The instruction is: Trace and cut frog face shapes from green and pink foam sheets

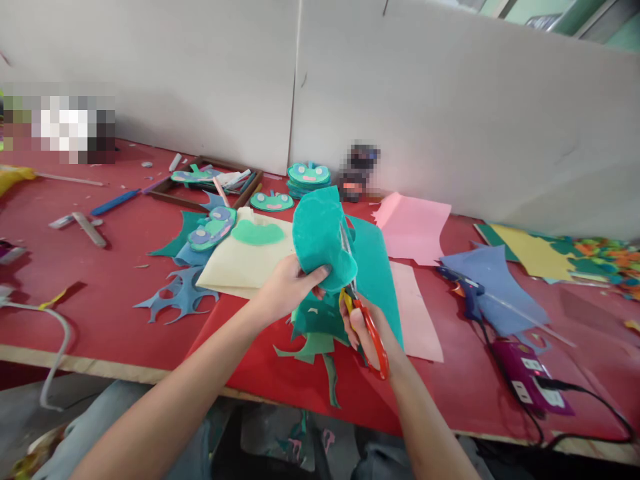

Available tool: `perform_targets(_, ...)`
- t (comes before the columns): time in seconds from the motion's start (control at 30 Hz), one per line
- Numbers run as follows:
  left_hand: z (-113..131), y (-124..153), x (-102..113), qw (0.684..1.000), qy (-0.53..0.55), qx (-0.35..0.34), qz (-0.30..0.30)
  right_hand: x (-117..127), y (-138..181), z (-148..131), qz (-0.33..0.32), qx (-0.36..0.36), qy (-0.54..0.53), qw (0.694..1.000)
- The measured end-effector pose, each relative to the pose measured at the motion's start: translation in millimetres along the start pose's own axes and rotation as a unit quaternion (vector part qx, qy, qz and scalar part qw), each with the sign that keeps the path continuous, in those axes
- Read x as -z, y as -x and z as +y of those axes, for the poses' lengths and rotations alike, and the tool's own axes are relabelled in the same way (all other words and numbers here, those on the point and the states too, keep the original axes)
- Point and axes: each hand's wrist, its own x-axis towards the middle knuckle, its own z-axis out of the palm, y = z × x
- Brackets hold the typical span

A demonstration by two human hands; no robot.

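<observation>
My left hand (295, 283) grips a rounded teal felt piece (320, 233) by its lower edge, thumb on top. In my right hand (365, 327) is a pair of scissors (375, 340) with red and yellow handles. The blades point up and lie at the right edge of the teal piece; part of them is hidden by it. Below both hands lie a larger teal sheet (375, 267) and green offcuts (315, 343). Left of the teal piece, a cream sheet (235, 260) carries a light green cut shape (257, 232).
Finished-looking frog faces (309, 175) are stacked by the wall, with another face (213, 228) at left. A wooden tray (160, 190) holds chalk-like sticks. Pink sheets (417, 227), a blue sheet (510, 287), a glue gun (465, 290) and a purple power strip (530, 377) lie right.
</observation>
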Motion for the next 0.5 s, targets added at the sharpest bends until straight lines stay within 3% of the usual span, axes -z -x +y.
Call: perform_targets(0.5,-2.3,-2.4,4.9,1.0,-0.01,-0.003,-0.01,-3.3,-1.0,-2.8,0.028,-0.032,0.004,0.999)
